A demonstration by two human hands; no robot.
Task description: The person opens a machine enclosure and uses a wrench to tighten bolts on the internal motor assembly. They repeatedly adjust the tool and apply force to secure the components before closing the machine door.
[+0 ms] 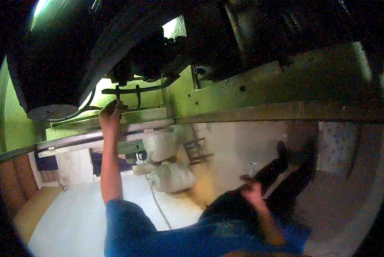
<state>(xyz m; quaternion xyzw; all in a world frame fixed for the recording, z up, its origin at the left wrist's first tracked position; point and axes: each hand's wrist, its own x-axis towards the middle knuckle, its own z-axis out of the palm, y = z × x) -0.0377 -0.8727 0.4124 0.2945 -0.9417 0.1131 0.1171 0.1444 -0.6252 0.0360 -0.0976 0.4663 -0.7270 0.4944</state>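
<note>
Left hand [111,112] is raised overhead, fingers curled shut around a dark, thin tool [115,104]; its kind cannot be told. The tool's tip sits at a black pipe [134,90] clamped along the greasy underside of a vehicle [166,55]. The arm is stretched almost straight, seemingly because the work sits high above the person.

Right hand [252,190] hangs low near the lap, blurred; fingers look loosely bent, but whether it pinches anything cannot be told. It appears to rest, leaving the reaching to the other arm.

Just right of the pipe, a green-painted frame rail [260,92] runs across, with a bolt hole showing. A round dark disc [50,112] sits left of the raised hand.

Below, pale floor [72,214] with a thin cable [157,205] trailing across it, two stuffed white sacks [170,175] stacked beyond.
</note>
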